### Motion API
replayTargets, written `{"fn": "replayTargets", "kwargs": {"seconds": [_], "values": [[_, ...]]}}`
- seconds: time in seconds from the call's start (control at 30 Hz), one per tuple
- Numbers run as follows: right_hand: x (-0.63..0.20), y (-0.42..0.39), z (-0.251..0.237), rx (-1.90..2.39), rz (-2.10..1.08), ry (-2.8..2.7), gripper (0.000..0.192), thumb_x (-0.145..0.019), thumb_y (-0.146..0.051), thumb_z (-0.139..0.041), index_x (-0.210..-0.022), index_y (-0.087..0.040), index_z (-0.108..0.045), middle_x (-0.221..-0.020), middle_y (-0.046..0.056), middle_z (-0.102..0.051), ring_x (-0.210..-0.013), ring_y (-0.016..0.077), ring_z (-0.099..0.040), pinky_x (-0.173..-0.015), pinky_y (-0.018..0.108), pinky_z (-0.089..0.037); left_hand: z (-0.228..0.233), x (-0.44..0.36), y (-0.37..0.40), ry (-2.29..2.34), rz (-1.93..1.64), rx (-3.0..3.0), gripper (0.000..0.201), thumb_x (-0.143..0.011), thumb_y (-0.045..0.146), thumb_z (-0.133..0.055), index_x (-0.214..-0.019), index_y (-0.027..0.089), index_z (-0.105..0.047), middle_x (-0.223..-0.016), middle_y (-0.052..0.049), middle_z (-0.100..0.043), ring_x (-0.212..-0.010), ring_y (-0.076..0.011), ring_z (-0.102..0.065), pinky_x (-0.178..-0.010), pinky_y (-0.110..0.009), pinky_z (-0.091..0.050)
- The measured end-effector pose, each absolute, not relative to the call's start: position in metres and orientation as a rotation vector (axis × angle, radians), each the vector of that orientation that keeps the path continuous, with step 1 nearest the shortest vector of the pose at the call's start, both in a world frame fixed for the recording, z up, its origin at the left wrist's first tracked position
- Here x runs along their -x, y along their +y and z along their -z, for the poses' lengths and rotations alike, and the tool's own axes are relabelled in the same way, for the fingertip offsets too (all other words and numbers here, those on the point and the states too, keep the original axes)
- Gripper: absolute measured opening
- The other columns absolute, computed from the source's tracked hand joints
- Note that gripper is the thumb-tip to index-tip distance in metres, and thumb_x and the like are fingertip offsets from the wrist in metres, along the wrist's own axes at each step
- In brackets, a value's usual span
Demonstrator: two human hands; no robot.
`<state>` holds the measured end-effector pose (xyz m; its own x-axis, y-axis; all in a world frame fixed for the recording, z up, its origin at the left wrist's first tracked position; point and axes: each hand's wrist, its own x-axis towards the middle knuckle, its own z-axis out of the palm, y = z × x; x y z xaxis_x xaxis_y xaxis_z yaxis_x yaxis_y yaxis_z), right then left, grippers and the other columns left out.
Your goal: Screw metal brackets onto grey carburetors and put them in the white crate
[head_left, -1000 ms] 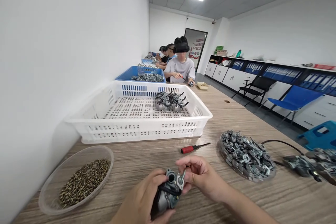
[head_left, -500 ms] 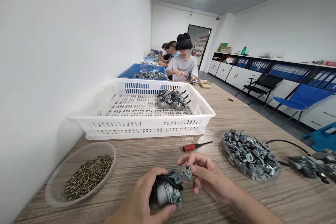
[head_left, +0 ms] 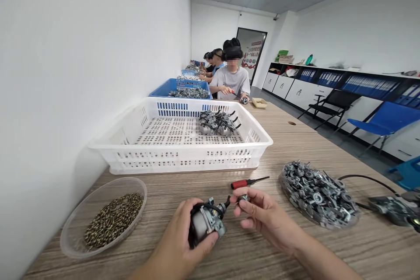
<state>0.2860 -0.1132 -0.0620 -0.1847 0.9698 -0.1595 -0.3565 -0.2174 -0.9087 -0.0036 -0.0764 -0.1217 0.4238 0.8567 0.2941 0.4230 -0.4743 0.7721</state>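
My left hand (head_left: 183, 238) grips a small grey metal carburetor (head_left: 206, 220) with a black hose, just above the wooden table (head_left: 295, 140). My right hand (head_left: 262, 218) pinches a small metal fitting (head_left: 243, 198) right beside the carburetor's top. A red-handled screwdriver (head_left: 247, 182) lies on the table just beyond my hands. To the right sits a clear dish heaped with metal fittings (head_left: 318, 194). A clear bowl of small dark screws (head_left: 108, 221) stands at the left.
A white slotted crate (head_left: 177, 157) holding several finished carburetors (head_left: 218, 123) stands behind the screwdriver. More carburetors and a black cable (head_left: 393, 210) lie at the right edge. Other people work further along the table beside blue crates (head_left: 179, 89). Chairs stand at the right.
My left hand has turned the carburetor onto its side. My right hand has drawn the small fitting slightly away from its top. The view has shifted a little.
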Motion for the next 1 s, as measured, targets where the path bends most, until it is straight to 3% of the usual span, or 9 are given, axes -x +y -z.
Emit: {"fn": "replayTargets", "kwargs": {"seconds": [0.13,0.23,0.47,0.63,0.73,0.87,1.0], "values": [[-0.289,-0.11,0.065,0.983,-1.446,-1.183,0.053,-0.103,-0.053,-0.089,-0.143,-0.026,-0.067,-0.123,0.008,-0.078,-0.085,0.0147,-0.08,-0.068,0.025,-0.063,0.115,0.002,-0.076,1.047,-0.951,-2.109,0.057,-0.094,0.038,-0.085,-0.145,0.028,-0.063,-0.142,-0.015,-0.072,-0.132,-0.0369,-0.073,-0.113,-0.057,-0.065],[-0.288,-0.11,0.068,1.006,-1.361,-1.3,0.042,-0.107,-0.052,-0.085,-0.13,-0.025,-0.063,-0.118,0.006,-0.081,-0.08,0.0134,-0.077,-0.068,0.025,-0.058,0.117,0.003,-0.076,1.026,-0.953,-2.143,0.068,-0.092,0.034,-0.087,-0.153,0.029,-0.058,-0.146,-0.016,-0.071,-0.135,-0.0378,-0.073,-0.116,-0.059,-0.064],[-0.282,-0.112,0.075,1.148,-1.313,-1.449,0.046,-0.082,-0.041,-0.107,-0.113,-0.022,-0.078,-0.11,0.006,-0.087,-0.084,0.0172,-0.072,-0.073,0.029,-0.054,0.118,0.004,-0.081,0.97,-0.934,-2.278,0.087,-0.093,0.023,-0.082,-0.17,0.031,-0.042,-0.158,-0.018,-0.063,-0.143,-0.0376,-0.071,-0.121,-0.058,-0.065],[-0.28,-0.112,0.077,1.126,-1.376,-1.382,0.048,-0.075,-0.039,-0.111,-0.11,-0.022,-0.083,-0.113,0.007,-0.087,-0.105,0.0251,-0.08,-0.093,0.035,-0.062,0.111,0.01,-0.082,0.998,-0.823,-2.481,0.094,-0.091,0.023,-0.084,-0.174,0.036,-0.042,-0.182,-0.019,-0.036,-0.144,-0.0406,-0.071,-0.109,-0.054,-0.072],[-0.28,-0.112,0.079,1.112,-1.403,-1.353,0.054,-0.071,-0.037,-0.113,-0.11,-0.022,-0.08,-0.113,0.007,-0.088,-0.11,0.0265,-0.082,-0.098,0.036,-0.063,0.108,0.014,-0.077,0.943,-0.798,-2.512,0.087,-0.089,0.024,-0.084,-0.167,0.032,-0.047,-0.175,-0.019,-0.046,-0.132,-0.0364,-0.078,-0.103,-0.049,-0.075],[-0.283,-0.111,0.084,1.117,-1.417,-1.328,0.056,-0.066,-0.036,-0.116,-0.105,-0.022,-0.079,-0.114,0.008,-0.088,-0.109,0.0267,-0.083,-0.098,0.036,-0.064,0.102,0.015,-0.07,0.854,-0.902,-2.539,0.082,-0.085,0.023,-0.086,-0.158,0.026,-0.05,-0.154,-0.017,-0.068,-0.133,-0.0345,-0.078,-0.111,-0.046,-0.072],[-0.289,-0.109,0.088,1.157,-1.387,-1.342,0.055,-0.064,-0.04,-0.116,-0.103,-0.021,-0.082,-0.109,0.007,-0.087,-0.095,0.0241,-0.082,-0.085,0.035,-0.063,0.095,0.014,-0.07,0.812,-1.014,-2.558,0.084,-0.081,0.022,-0.089,-0.157,0.028,-0.055,-0.153,-0.015,-0.072,-0.136,-0.0341,-0.078,-0.115,-0.045,-0.07]]}}
